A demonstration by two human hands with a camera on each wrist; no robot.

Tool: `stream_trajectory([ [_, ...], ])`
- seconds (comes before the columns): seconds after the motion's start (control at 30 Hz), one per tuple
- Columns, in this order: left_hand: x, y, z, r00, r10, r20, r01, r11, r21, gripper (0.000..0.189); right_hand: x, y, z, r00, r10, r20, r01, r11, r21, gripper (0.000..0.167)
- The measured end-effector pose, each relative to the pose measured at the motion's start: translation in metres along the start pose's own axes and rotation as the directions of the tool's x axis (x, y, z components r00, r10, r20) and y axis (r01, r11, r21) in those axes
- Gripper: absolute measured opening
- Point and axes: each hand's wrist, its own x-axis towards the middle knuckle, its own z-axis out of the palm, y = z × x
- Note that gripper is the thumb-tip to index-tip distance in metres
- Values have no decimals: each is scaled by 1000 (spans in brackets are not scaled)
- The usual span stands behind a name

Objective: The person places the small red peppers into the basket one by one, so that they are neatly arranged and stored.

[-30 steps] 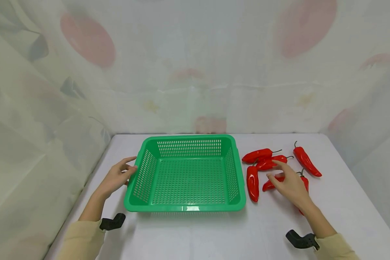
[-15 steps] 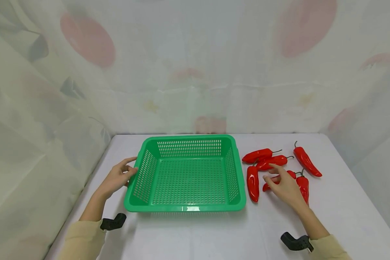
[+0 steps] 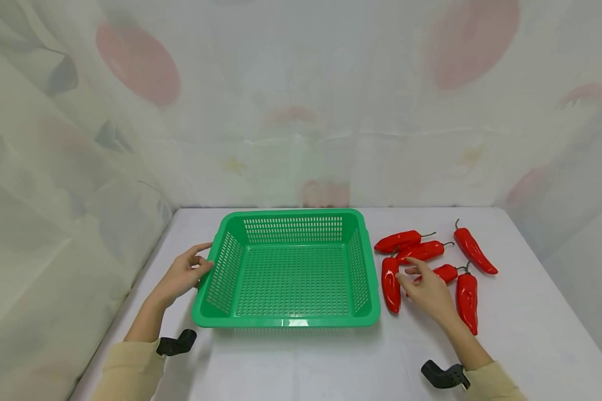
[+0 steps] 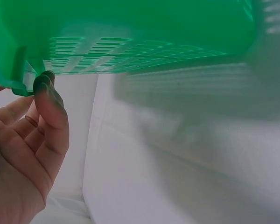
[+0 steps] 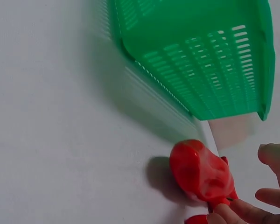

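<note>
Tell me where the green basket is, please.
In the head view, the basket is between the left hand, at its left rim, and red peppers on its right.

A white tabletop (image 3: 301, 365) with a green perforated basket (image 3: 286, 322) and, beside it, six red peppers (image 3: 426, 251).

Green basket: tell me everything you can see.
The green basket looks like glossy plastic: rectangular, slotted walls, perforated floor, smooth rim with rounded corners. Nothing lies inside. It sits opening-up on the white table, left of the red peppers. The left hand grips its left rim.
</note>
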Motion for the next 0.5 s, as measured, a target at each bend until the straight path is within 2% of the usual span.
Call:
stream_trajectory([
  [0.5,-1,1,0,1000,5,2,-5,1000,-17,59,4,-12,15,1000,-4,0,4,990,-139,63],
])
